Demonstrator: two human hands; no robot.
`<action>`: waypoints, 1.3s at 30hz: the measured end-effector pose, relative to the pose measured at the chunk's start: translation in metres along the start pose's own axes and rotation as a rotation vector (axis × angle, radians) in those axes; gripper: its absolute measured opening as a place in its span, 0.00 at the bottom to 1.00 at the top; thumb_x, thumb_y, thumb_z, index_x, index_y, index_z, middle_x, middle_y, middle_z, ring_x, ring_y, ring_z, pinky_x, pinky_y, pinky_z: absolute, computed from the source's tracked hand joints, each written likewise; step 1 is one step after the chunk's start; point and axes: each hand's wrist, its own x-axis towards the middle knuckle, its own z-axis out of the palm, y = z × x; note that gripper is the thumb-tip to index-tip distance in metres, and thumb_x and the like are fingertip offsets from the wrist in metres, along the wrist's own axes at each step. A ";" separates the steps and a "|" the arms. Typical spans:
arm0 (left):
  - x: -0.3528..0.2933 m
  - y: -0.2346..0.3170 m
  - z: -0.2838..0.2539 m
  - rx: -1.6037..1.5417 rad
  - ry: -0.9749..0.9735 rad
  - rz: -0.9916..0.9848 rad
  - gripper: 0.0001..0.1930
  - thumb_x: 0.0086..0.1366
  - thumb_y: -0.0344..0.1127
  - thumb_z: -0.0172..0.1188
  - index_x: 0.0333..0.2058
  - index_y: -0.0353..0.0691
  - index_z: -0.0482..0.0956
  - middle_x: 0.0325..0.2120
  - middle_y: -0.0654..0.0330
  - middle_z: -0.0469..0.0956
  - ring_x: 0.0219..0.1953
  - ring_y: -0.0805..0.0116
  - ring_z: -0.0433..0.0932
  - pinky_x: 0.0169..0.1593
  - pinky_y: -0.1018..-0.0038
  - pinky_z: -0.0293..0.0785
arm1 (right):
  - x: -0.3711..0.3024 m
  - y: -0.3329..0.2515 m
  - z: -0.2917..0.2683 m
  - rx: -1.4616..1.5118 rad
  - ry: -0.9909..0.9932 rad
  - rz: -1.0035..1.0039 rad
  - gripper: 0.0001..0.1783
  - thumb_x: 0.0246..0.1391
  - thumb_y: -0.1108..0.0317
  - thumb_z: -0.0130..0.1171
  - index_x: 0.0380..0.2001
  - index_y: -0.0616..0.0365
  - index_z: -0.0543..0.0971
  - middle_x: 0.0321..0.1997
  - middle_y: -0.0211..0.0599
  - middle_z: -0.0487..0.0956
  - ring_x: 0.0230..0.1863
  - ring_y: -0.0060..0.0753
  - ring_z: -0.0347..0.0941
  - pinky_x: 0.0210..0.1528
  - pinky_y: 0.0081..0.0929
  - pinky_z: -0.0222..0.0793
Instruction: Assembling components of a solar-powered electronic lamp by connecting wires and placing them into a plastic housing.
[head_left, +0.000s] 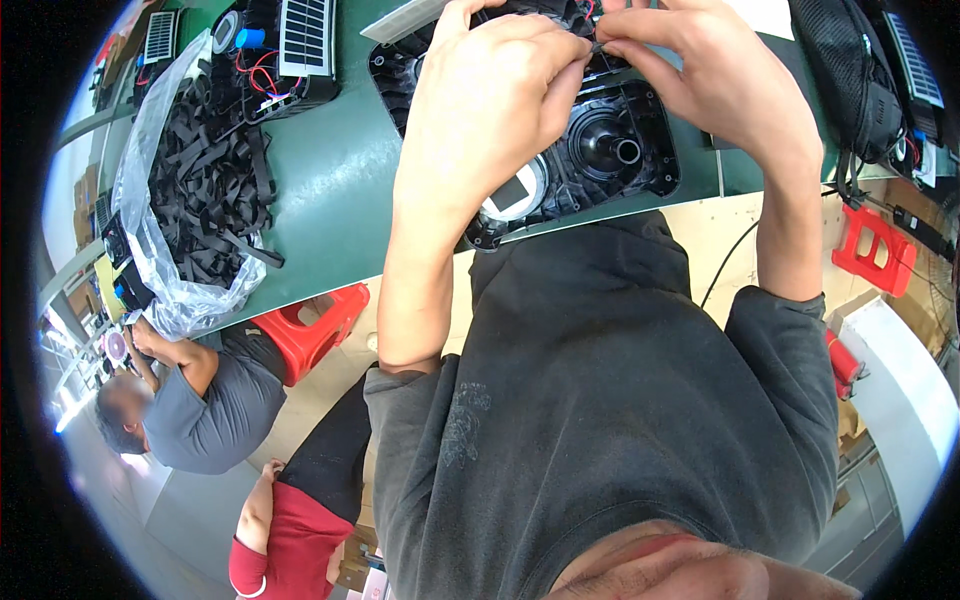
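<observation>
My left hand (497,105) and my right hand (715,75) meet above a black plastic speaker housing (655,165) on the table. Both sets of fingertips are pinched together around a small dark piece (598,47), too small and covered to name. A bit of red wire shows just above the fingertips. Inside the housing sits a round black cone part (605,140) with a pale ring at its middle. Beside it, partly behind my left wrist, is a round white part (522,192) with a dark square on it. My left hand hides much of the housing.
On the green table (325,165), a clear plastic bag (150,240) holds many black straps (205,170). Behind it stands a unit with a solar panel (307,38) and red wires. A black mesh case (850,75) lies right. Two people and red stools (318,330) are at left.
</observation>
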 end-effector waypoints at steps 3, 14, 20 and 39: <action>-0.005 0.001 -0.001 0.069 -0.011 -0.018 0.05 0.58 0.29 0.68 0.34 0.38 0.87 0.32 0.56 0.86 0.39 0.58 0.84 0.60 0.62 0.70 | 0.045 -0.034 -0.018 0.115 -0.433 0.965 0.03 0.51 0.76 0.61 0.30 0.64 0.80 0.40 0.43 0.74 0.45 0.44 0.72 0.48 0.33 0.71; -0.007 0.000 -0.008 0.036 -0.172 -0.144 0.09 0.62 0.34 0.67 0.37 0.35 0.86 0.39 0.51 0.85 0.42 0.50 0.83 0.50 0.63 0.77 | 0.049 -0.041 -0.021 -0.135 -0.546 0.725 0.06 0.55 0.73 0.59 0.33 0.64 0.82 0.38 0.46 0.76 0.46 0.51 0.74 0.53 0.37 0.72; -0.058 0.055 -0.034 0.087 -0.127 -0.187 0.61 0.37 0.63 0.81 0.70 0.42 0.65 0.70 0.42 0.58 0.73 0.37 0.56 0.71 0.39 0.51 | 0.030 -0.050 -0.094 -0.167 -0.470 0.718 0.10 0.59 0.74 0.61 0.44 0.64 0.85 0.45 0.44 0.82 0.43 0.42 0.80 0.49 0.31 0.75; -0.092 0.019 -0.028 0.108 -0.055 -0.307 0.68 0.34 0.70 0.79 0.67 0.30 0.61 0.58 0.45 0.70 0.65 0.45 0.67 0.73 0.41 0.45 | -0.076 -0.004 -0.110 -0.363 -0.458 0.821 0.17 0.64 0.67 0.62 0.55 0.60 0.78 0.53 0.41 0.78 0.49 0.38 0.75 0.54 0.26 0.70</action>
